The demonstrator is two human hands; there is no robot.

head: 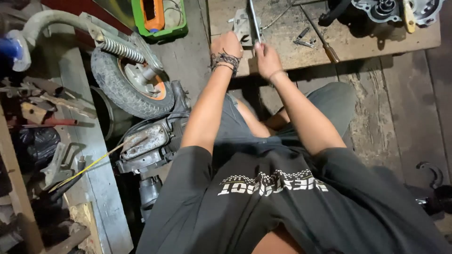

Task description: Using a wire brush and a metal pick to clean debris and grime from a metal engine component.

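Observation:
I sit over a low wooden board point(376, 40) on the floor. My left hand point(226, 44), with a dark beaded wristband, rests closed at the board's near edge against a small grey metal part point(241, 24). My right hand point(266, 59) is closed around the lower end of a long thin metal rod point(253, 19) that stands up over that part. What my left hand holds, if anything, is hidden under its fingers.
A screwdriver with a wooden handle point(326, 43) and small metal bits point(303, 40) lie on the board. A grey engine casing point(398, 9) sits at the far right. A small wheel with a spring shock point(129, 77), an engine block point(146, 146) and a green crate point(159, 19) stand to my left.

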